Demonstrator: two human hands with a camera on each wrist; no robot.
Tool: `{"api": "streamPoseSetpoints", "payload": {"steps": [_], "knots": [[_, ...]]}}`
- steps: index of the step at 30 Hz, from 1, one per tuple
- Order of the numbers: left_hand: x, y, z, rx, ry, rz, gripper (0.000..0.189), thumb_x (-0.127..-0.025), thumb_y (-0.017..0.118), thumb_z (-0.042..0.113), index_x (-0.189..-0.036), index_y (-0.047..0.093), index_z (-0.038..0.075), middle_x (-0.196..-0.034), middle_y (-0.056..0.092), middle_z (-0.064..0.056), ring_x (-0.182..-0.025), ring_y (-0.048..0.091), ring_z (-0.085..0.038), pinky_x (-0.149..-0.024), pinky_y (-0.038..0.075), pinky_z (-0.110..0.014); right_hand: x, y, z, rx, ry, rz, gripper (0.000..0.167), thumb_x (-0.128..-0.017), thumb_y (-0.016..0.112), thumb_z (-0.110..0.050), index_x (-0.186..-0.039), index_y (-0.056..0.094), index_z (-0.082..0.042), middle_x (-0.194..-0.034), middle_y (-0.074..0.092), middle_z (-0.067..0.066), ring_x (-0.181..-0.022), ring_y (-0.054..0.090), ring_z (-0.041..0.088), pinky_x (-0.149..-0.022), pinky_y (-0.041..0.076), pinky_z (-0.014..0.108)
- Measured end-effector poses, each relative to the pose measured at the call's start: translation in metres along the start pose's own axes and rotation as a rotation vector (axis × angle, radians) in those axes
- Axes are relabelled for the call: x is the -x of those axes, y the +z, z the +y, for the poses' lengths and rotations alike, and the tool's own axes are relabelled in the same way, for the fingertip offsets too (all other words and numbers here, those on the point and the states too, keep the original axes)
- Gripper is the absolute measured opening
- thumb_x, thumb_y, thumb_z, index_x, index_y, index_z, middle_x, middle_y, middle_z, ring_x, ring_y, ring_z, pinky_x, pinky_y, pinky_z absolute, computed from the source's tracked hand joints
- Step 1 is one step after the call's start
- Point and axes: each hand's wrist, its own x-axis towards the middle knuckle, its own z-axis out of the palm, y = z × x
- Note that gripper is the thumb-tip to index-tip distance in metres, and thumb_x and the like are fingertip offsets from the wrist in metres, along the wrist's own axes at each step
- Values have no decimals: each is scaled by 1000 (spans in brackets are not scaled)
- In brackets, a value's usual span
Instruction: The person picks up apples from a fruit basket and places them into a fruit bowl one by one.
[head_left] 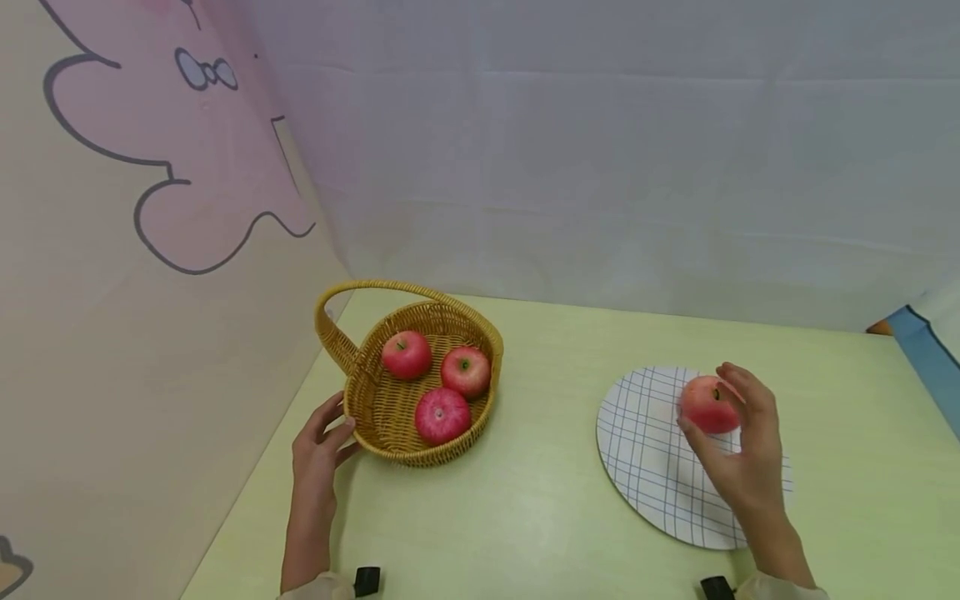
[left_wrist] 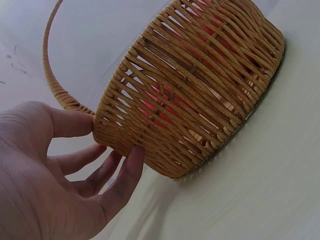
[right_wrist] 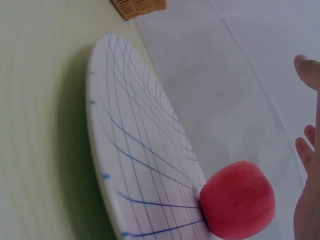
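A round wicker basket point(head_left: 385, 421) with an arched handle stands on the left of the table, with three red apples point(head_left: 443, 416) inside. My left hand point(head_left: 318, 450) holds the basket's near-left side. In the left wrist view, the thumb lies at the rim and the fingertips point(left_wrist: 134, 156) press against the woven outer wall. To the right, one red apple point(head_left: 705, 406) rests on a white round plate point(head_left: 652, 475) with blue grid lines. My right hand point(head_left: 742, 450) hovers by this apple, thumb and fingers spread apart. The right wrist view shows a gap between hand and apple.
The pale yellow-green table point(head_left: 525, 500) meets a light cloth wall point(head_left: 600, 183) at the back. On the left rises a cloth panel with a pink cartoon drawing point(head_left: 202, 217). A blue and white patterned cloth point(head_left: 926, 350) edges the table at far right.
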Motion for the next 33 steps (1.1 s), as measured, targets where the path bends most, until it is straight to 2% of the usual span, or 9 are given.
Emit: {"api": "streamPoseSetpoints", "payload": {"steps": [2, 6, 9, 13, 15, 19, 24, 29, 33], "knots": [[0, 0, 0, -2, 0, -3, 49, -107, 59, 19, -154, 50, 22, -148, 49, -3, -112, 64, -4, -84, 60, -20, -1, 1, -1, -12, -6, -31, 87, -94, 76, -45, -139, 44, 22, -152, 50, 19, -143, 49, 17, -113, 42, 13], [0, 0, 0, -3, -5, -5, 49, -107, 60, 20, -154, 50, 23, -149, 49, -3, -113, 64, -4, -85, 60, -21, 1, 3, 2, 52, -36, -99, 90, -93, 73, -55, -137, 49, 19, -146, 52, 29, -146, 46, 14, -116, 38, 12], [-1, 0, 0, -4, -6, -5, 48, -107, 60, 20, -154, 50, 23, -149, 49, -2, -112, 64, -4, -85, 60, -21, 0, 6, 3, 109, -100, -135, 89, -93, 70, -59, -133, 53, 18, -138, 53, 36, -146, 45, 15, -118, 35, 13], [-1, 1, 0, -6, -2, -7, 49, -107, 59, 20, -155, 50, 22, -148, 48, -2, -110, 64, -2, -85, 60, -20, -3, 12, 3, 113, -181, -172, 85, -96, 69, -57, -131, 54, 18, -135, 55, 37, -144, 46, 19, -120, 35, 16], [-1, 1, 0, -6, -1, -6, 49, -107, 59, 20, -155, 50, 22, -148, 48, -2, -110, 64, -2, -84, 60, -20, -4, 15, 1, 113, -196, -194, 83, -97, 67, -56, -132, 55, 18, -135, 55, 36, -144, 46, 19, -121, 34, 16], [-1, 1, 0, 5, 0, 0, 48, -107, 59, 19, -154, 51, 23, -145, 49, -1, -109, 65, -2, -84, 60, -21, -4, 23, 0, 89, -188, -237, 83, -98, 67, -56, -134, 54, 17, -140, 55, 32, -145, 45, 18, -122, 33, 17], [-1, 0, -1, 15, 5, 0, 48, -107, 59, 17, -154, 51, 22, -144, 50, -1, -109, 65, -3, -83, 60, -21, -2, 36, -1, -16, -174, -254, 81, -97, 70, -51, -134, 53, 18, -142, 55, 29, -143, 47, 21, -121, 35, 18], [-2, 0, -2, 19, 4, 0, 48, -106, 60, 17, -154, 51, 22, -143, 50, 0, -109, 65, -4, -83, 60, -21, -1, 49, -3, -91, -100, -286, 79, -96, 72, -49, -138, 53, 14, -144, 56, 24, -144, 47, 17, -118, 38, 17], [-2, -1, -3, 20, 7, -1, 49, -106, 60, 17, -154, 51, 21, -143, 50, -1, -108, 66, -3, -83, 61, -21, -1, 60, -5, -176, -54, -321, 73, -92, 82, -32, -141, 52, 13, -145, 55, 23, -142, 49, 19, -116, 42, 18]]}}
